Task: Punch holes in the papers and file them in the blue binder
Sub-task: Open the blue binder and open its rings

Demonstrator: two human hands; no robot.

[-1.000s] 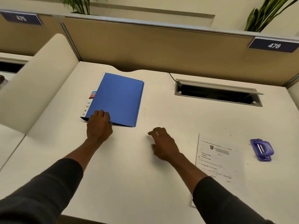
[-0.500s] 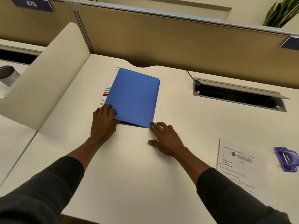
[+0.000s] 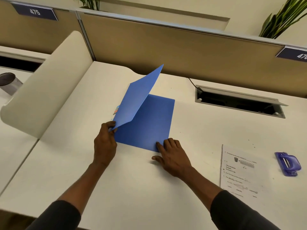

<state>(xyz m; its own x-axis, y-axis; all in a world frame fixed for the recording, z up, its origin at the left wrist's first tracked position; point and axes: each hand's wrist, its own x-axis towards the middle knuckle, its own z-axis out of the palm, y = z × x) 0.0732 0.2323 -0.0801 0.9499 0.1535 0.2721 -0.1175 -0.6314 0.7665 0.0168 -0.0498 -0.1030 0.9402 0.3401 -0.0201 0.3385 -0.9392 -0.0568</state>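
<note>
The blue binder lies in the middle of the white desk, its front cover lifted up and to the left. My left hand pinches the near corner of that raised cover. My right hand lies flat with its fingertips pressing the near right corner of the lower blue sheet. A printed paper lies on the desk at the right. Beyond it sits a purple hole punch. A sliver of colour-printed paper shows at the binder's left edge.
A cable hatch is open in the desk at the back right, with a black cable beside it. A tan partition closes the back. A curved white divider stands at the left, with a metal cup behind it.
My right hand moved left to the binder's near right corner. My left hand gripped the front cover and swung it up and open. The view shifted left.
</note>
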